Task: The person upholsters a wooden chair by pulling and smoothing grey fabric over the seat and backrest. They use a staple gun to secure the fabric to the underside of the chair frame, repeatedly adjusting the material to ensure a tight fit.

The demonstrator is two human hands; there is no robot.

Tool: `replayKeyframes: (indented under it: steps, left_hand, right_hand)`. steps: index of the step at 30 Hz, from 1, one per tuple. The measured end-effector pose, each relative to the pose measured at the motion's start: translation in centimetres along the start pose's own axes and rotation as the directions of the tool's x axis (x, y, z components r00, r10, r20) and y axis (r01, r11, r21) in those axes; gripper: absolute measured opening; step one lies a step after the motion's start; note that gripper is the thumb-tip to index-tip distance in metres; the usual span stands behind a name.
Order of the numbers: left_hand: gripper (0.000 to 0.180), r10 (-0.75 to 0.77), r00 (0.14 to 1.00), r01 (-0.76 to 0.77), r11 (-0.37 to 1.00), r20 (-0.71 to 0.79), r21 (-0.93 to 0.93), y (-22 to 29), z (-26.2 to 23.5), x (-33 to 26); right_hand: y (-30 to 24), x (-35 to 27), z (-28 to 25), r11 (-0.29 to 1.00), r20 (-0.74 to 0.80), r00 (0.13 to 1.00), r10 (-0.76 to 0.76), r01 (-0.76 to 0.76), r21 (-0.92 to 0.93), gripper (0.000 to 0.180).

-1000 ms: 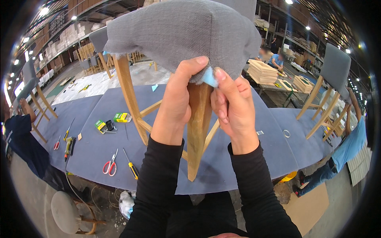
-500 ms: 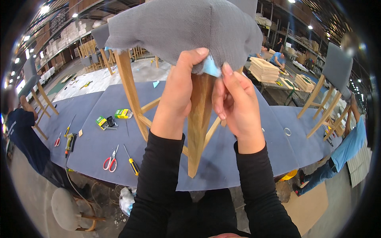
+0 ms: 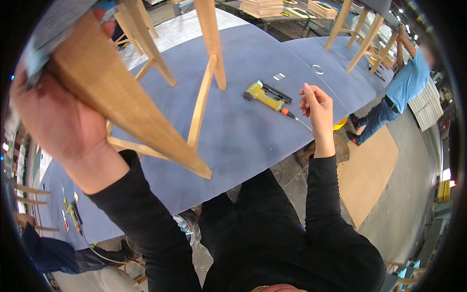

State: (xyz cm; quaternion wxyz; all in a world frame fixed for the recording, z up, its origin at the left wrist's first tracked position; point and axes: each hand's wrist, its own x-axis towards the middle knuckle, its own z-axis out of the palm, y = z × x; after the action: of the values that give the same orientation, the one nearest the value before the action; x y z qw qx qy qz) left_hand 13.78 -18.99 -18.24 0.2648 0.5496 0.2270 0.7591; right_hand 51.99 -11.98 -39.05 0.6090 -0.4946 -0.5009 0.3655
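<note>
At the upper left, the wooden leg (image 3: 129, 104) of a grey upholstered chair slants down toward the table. My left hand (image 3: 68, 121) is wrapped round the top of this leg, by the grey seat fabric (image 3: 61, 22). A light-blue scrap (image 3: 35, 61) shows at the fabric's edge beside my palm; some of my fingers are behind the leg. Over the right part of the table, my right hand (image 3: 317, 109) hangs empty with its fingers loosely bent and partly apart. Just left of it lies a yellow air staple gun (image 3: 265, 95) with an orange hose fitting.
Grey-blue cloth covers the table (image 3: 243, 141). A tape roll (image 3: 317, 69) and a small white piece (image 3: 278, 76) lie beyond the staple gun. At right, a person in a light-blue shirt (image 3: 408, 92) handles another chair (image 3: 362, 36). Tools (image 3: 73, 214) lie at lower left.
My view has swung right and down. My right hand has left the seat corner and moved right, near the staple gun, which has come into view. My left hand stays at the chair leg.
</note>
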Motion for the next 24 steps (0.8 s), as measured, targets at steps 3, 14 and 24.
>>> replayKeyframes:
  steps: [3, 14, 24]
  left_hand:
    - [0.059, 0.094, 0.961, -0.054, 0.986, -0.258, 0.158, -0.7, 5.2, -1.6]
    - [0.065, -0.036, 0.999, 0.029, 0.978, -0.031, -0.207, -0.8, 1.7, -0.7]
    - [0.044, -0.046, 0.996, 0.039, 0.995, -0.076, -0.096, -0.1, 1.6, -0.7]
  right_hand:
    - [6.6, 2.7, -3.6, 0.995, -0.121, 0.992, 0.016, -0.028, -0.098, 0.026]
    - [25.5, 20.2, -0.7, 0.484, 0.345, 0.916, -0.203, 0.4, -0.779, 0.041]
    - [26.2, 23.6, -0.6, 0.113, 0.323, 0.946, -0.02, 0.323, -0.94, 0.039]
